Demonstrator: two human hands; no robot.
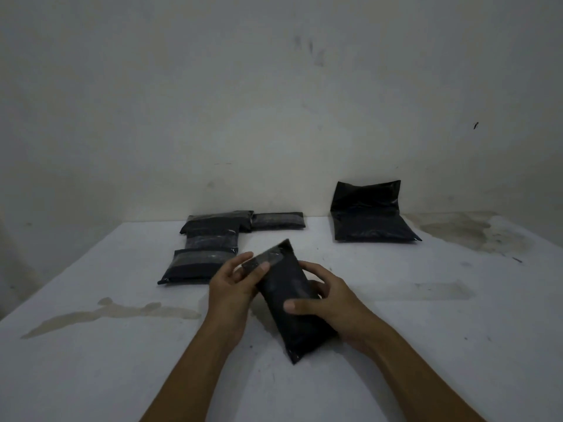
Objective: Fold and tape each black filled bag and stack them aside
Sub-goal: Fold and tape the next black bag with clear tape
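Note:
A folded black filled bag (pixel 292 303) is held tilted above the white table (pixel 426 345), a strip of clear tape (pixel 265 258) across its upper end. My left hand (pixel 233 287) grips that upper end, thumb pressing on the tape. My right hand (pixel 332 303) wraps round the bag's lower right side, thumb across its front. Several folded, taped black bags (pixel 210 248) lie in a group at the back left. One unfolded black bag (pixel 370 213) leans against the wall at the back right.
The table runs up to a pale wall (pixel 274 102) at the back. Brownish stains mark the table at the left (pixel 122 312) and at the back right (pixel 466 233). No tape roll is in view.

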